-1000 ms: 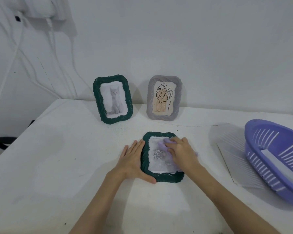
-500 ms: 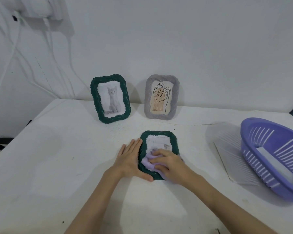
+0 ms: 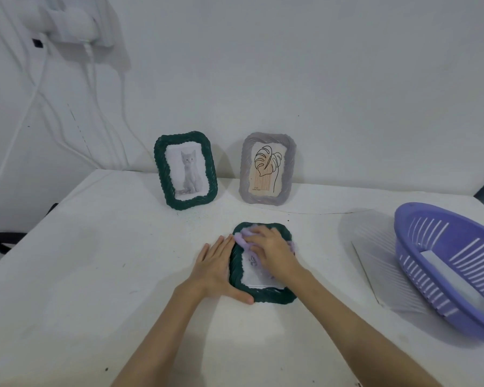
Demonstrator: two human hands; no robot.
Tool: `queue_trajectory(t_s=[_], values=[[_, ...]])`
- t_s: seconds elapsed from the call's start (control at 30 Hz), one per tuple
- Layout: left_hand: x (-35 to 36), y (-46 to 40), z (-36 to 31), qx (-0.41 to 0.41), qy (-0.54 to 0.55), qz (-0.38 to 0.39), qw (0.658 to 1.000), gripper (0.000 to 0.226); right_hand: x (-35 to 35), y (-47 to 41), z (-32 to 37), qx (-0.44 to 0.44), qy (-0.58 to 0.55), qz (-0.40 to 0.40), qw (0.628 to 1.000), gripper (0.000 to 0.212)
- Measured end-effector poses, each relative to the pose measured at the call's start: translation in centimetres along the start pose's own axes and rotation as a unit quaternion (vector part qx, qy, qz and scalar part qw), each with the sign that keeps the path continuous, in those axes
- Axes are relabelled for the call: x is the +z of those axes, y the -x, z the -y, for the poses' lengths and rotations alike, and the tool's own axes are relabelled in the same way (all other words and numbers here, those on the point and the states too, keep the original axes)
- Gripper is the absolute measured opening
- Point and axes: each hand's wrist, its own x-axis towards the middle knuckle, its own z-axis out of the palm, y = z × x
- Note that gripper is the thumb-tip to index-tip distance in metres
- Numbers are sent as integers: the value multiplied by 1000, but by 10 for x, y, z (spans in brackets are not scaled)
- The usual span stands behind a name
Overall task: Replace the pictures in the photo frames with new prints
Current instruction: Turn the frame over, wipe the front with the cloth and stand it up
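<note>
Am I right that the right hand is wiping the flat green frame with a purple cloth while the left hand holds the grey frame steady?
Not quite. In the head view the left hand rests against the flat green frame itself, not the grey frame, which stands untouched by the wall. The right hand does press the purple cloth on the flat green frame.

A single head-worn wide-angle camera looked forward and down over the white worktop (image 3: 101,275), close above the person's two hands (image 3: 271,248). It faced the white wall (image 3: 319,65) rising behind the worktop's far edge.
</note>
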Motion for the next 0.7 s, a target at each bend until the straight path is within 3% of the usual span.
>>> queue_trajectory(t_s=[0.13, 0.2, 0.27, 0.33, 0.4, 0.43, 0.5, 0.57, 0.63, 0.7], values=[[0, 1, 1, -2, 3, 3, 1000, 160, -7, 50, 7, -62, -7, 51, 997, 25], [1, 0, 1, -1, 10, -1, 1000, 161, -21, 57, 11, -61, -79, 69, 993, 24], [2, 0, 1, 0, 11, 2, 1000, 162, -36, 52, 10, 22, -157, 15, 987, 35], [2, 0, 1, 1, 11, 3, 1000, 162, -47, 43, 6, 92, -95, -31, 991, 39], [1, 2, 1, 2, 15, 6, 1000, 163, -53, 37, 6, 123, 16, 37, 992, 26], [1, 2, 1, 1, 17, 8, 1000, 164, -54, 37, 9, 137, 37, 78, 987, 30], [-1, 1, 0, -6, 23, 16, 1000, 158, -53, 37, 9, 164, 18, 105, 981, 34], [-4, 3, -2, -5, 32, 29, 999, 145, -55, 36, 4, 191, -33, 82, 978, 27], [-10, 8, -8, -6, 114, 15, 993, 138, -61, 37, 2, 219, -122, 44, 967, 31], [-18, 14, -21, -20, 302, -74, 950, 108, -69, 36, 6, 244, -253, -29, 936, 24]])
